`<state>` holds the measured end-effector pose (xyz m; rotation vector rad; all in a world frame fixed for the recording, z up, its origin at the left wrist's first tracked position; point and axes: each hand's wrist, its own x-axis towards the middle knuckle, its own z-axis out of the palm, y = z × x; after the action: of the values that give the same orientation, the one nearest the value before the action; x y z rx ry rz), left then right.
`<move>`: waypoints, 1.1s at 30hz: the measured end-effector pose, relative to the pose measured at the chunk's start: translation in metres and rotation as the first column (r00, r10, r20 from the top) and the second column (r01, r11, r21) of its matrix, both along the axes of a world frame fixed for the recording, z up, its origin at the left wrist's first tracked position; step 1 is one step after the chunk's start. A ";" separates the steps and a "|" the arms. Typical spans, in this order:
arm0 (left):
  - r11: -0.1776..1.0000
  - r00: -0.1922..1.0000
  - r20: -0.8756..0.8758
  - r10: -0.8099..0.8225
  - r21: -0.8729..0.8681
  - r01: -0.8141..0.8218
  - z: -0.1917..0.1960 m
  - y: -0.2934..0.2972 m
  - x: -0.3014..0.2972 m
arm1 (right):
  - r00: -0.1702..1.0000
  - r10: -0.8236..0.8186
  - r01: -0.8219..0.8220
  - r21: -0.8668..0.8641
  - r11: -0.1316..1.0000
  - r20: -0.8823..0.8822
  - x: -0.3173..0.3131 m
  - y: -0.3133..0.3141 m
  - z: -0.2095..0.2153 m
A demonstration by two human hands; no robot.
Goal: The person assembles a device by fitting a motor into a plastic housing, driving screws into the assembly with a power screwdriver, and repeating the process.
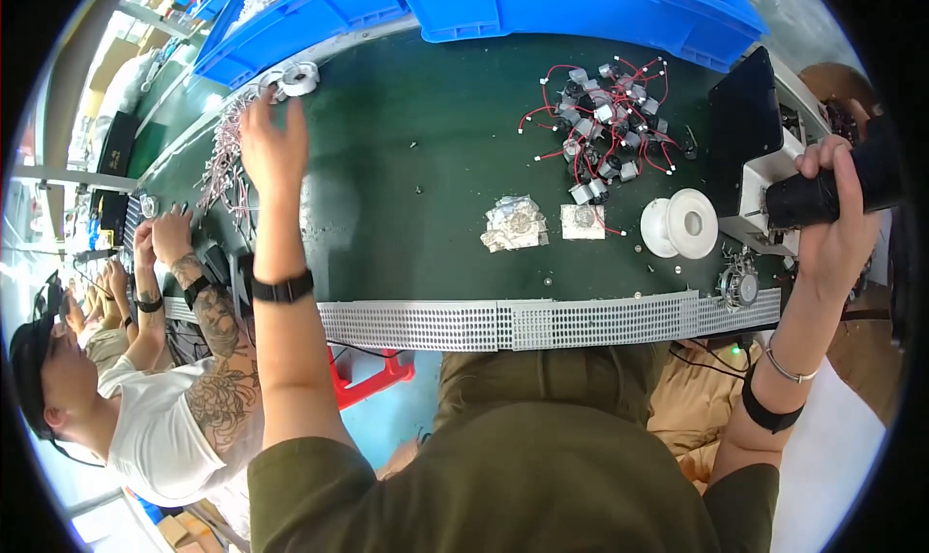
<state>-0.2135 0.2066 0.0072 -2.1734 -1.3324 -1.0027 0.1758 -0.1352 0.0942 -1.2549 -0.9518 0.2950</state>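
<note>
At the far left of the green work surface, my left hand [275, 151] is stretched out with its thumb apart from the fingers. Its fingertips are beside white ring-shaped parts [301, 80]; whether they touch is hard to make out. A heap of thin pinkish wires [225, 161] lies to the left of that hand. On the far right, the fingers of my right hand [830, 190] are wrapped around a thick black cylinder [803, 200]. This cylinder adjoins a light-coloured machine [761, 190] with a dark panel.
Small motor-like parts with red leads [605, 118] lie in a pile at the back right. Nearer are a white spool [691, 226], two silvery pieces and a round metal part [740, 284]. Blue bins [581, 11] line the back. A co-worker [164, 408] sits at left.
</note>
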 end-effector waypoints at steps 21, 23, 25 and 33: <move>0.895 0.898 -0.209 -0.388 -0.319 0.312 -0.056 -0.101 0.062 | 0.999 0.005 -0.009 0.089 0.996 0.035 -0.020 0.005 -0.001; 0.877 0.903 -0.251 -0.350 -0.425 0.222 -0.071 -0.111 0.067 | 0.999 0.031 -0.032 0.086 0.996 0.016 -0.017 0.003 0.002; 0.889 0.901 -0.279 -0.333 -0.411 0.202 -0.077 -0.125 0.082 | 1.000 0.018 -0.019 0.111 0.994 0.015 -0.015 0.006 -0.001; 0.582 0.576 0.798 -0.179 -0.386 0.716 -0.026 -0.087 0.171 | 0.997 0.007 -0.012 0.063 0.998 0.073 -0.023 0.019 0.001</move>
<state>-0.0426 0.1194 -0.0187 -3.0222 -1.6163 -1.9758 0.1527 -0.1159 0.0950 -1.2100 -1.0220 0.2258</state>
